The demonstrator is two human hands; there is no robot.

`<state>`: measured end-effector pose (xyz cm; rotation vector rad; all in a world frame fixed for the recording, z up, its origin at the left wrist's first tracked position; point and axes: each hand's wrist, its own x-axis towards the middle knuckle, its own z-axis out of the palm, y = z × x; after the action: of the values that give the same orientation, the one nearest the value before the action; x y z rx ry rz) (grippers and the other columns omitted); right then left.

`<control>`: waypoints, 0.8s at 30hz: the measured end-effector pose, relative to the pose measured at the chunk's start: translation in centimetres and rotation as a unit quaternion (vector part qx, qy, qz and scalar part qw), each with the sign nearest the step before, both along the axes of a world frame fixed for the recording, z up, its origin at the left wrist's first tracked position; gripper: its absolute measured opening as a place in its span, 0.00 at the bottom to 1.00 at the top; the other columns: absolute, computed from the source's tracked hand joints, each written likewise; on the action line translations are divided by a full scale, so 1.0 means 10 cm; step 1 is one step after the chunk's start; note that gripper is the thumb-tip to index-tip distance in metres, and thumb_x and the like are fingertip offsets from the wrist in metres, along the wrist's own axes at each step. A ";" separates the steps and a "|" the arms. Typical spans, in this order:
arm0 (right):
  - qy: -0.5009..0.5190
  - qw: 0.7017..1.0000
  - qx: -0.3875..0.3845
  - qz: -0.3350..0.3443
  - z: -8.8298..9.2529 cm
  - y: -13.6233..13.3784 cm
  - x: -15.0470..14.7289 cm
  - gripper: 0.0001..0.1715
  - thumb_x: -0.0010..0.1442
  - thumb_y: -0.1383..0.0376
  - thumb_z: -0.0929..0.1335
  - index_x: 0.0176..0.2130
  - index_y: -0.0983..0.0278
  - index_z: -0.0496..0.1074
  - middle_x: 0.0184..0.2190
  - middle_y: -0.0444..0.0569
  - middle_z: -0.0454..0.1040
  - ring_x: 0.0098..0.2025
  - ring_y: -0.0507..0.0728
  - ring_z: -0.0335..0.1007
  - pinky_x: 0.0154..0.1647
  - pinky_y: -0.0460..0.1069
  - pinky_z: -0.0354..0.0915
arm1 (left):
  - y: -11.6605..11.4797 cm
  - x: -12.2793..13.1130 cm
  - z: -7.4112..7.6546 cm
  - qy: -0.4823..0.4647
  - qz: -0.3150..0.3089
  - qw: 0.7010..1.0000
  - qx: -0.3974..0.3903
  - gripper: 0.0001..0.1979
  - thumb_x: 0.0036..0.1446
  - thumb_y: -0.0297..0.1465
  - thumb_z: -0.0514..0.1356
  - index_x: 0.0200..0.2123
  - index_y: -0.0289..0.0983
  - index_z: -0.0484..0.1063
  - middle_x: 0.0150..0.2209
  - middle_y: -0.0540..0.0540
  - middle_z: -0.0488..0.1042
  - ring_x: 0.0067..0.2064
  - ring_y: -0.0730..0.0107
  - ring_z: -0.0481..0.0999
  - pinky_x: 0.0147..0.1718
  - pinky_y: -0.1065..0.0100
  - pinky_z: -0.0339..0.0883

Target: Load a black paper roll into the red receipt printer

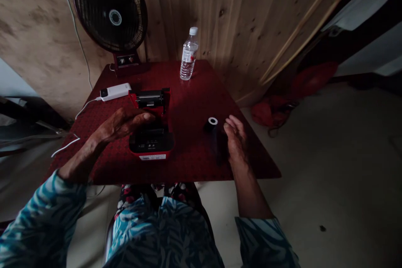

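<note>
A small red and black printer (152, 142) sits on the table with its lid (150, 99) raised at the back. My left hand (125, 123) reaches over its open compartment from the left, fingers stretched out; some fingertips are lost in the dark interior, and I see nothing held. To the right stands a dark roll (211, 124) with a white ring-shaped core end. Beside the roll, my right hand (237, 138) is raised on edge, its fingers loosely bent and apart from the core. Dark shading between that hand and the roll hides detail there.
The dark red table (188, 134) carries a clear water bottle (188, 56), a white power bank (115, 92) with a cable, and a fan (109, 12) at the back left. A wooden wall (220, 21) rises behind. Red bags (266, 111) lie on the floor at right.
</note>
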<state>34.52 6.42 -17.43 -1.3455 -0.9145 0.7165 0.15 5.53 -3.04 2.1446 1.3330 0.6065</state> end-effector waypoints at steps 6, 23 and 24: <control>-0.007 1.000 0.013 -0.009 -0.05 0.03 0.02 0.33 0.49 0.46 0.71 0.50 0.59 0.72 0.51 0.55 0.76 0.57 0.64 0.71 0.60 0.64 0.65 | -0.35 -0.02 -0.08 0.016 -0.020 0.995 0.093 0.19 0.63 0.47 0.60 0.45 0.39 0.80 0.43 0.44 0.83 0.42 0.59 0.82 0.43 0.63 0.72; -0.109 0.958 0.192 0.183 0.80 0.07 -0.97 0.28 0.64 0.45 0.65 0.57 0.56 0.69 0.57 0.52 0.73 0.58 0.60 0.70 0.63 0.60 0.65 | -0.79 -0.05 -0.38 0.128 -0.088 0.930 0.333 0.11 0.67 0.29 0.58 0.49 0.40 0.77 0.42 0.44 0.80 0.43 0.62 0.75 0.42 0.60 0.62; -0.103 0.952 0.180 0.223 0.84 0.19 -1.10 0.30 0.64 0.44 0.64 0.58 0.56 0.68 0.58 0.52 0.72 0.59 0.60 0.70 0.64 0.60 0.65 | -0.80 -0.05 -0.39 0.131 -0.090 0.928 0.338 0.11 0.67 0.29 0.58 0.49 0.39 0.77 0.42 0.43 0.80 0.43 0.61 0.75 0.42 0.60 0.62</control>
<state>23.49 8.29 -9.04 -0.9041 -1.4697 0.7110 -0.38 -2.44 -6.90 2.9575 1.1351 0.8120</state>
